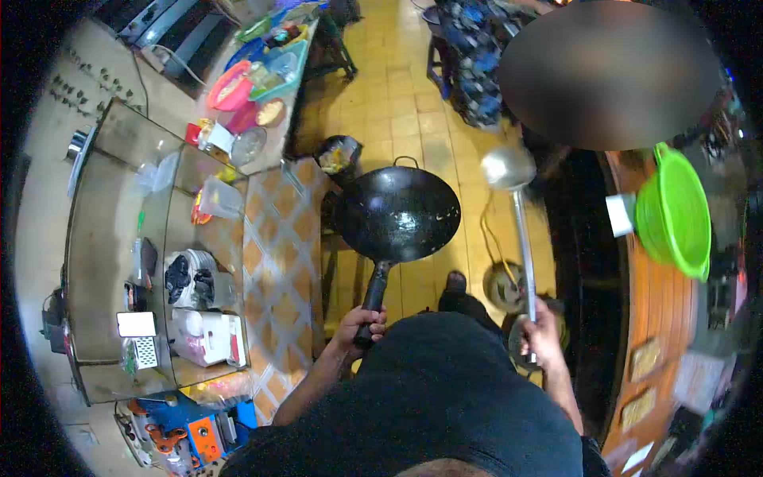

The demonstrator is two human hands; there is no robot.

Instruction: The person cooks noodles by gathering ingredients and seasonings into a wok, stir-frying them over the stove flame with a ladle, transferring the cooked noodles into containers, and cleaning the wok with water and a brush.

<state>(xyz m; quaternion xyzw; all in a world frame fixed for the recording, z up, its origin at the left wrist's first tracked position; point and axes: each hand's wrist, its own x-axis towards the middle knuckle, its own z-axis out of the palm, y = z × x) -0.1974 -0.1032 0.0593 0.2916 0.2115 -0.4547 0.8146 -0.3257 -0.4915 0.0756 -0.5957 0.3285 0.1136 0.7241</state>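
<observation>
My left hand (362, 328) is closed round the black handle of a dark wok (399, 213), held out in front of me over the yellow floor. The wok's inside faces up and shows no food, only a shiny patch of light. On the right, my right hand (543, 334) grips the lower end of a long metal ladle (520, 230). The ladle's round bowl points away from me, apart from the wok and to its right.
A tiled counter (278, 262) with a glass cabinet (119, 238) runs along my left. Beyond it, a table holds a pink basin (230, 86). A bin (338, 159) stands behind the wok. At right are a green basket (674, 211) and a person in a patterned shirt (477, 60).
</observation>
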